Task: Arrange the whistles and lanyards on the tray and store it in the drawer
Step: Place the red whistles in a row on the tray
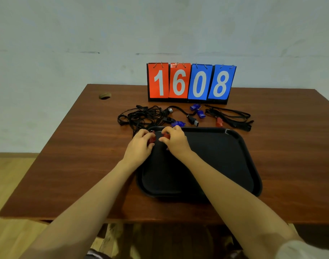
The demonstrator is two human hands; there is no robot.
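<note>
Right now both hands are working at the far left corner of the black tray [244, 152], which is lying flat on the brown wooden table [66, 156]. The left hand [140, 144] is pinching a dark red whistle [152, 140] between its fingers, just at the tray's rim. The right hand [174, 140] is curling closed around a second red whistle [167, 135], holding it over the tray's inner surface. The two whistles are sitting close together, not quite touching.

Behind the tray, the rest of the gear is waiting on the table. A tangled heap of black lanyards [141, 115] is sprawling on the left, and a neater bundle of black lanyards [233, 116] is lying on the right with a red whistle [219, 122] beside it. Between them, two blue whistles [197, 110] are resting together, another blue whistle [178, 123] is sitting just beyond the tray's far edge, and a black whistle [193, 120] is lying nearby. At the back, a flip scoreboard [190, 83] is standing upright, reading 16 in red and 08 in blue.
</note>
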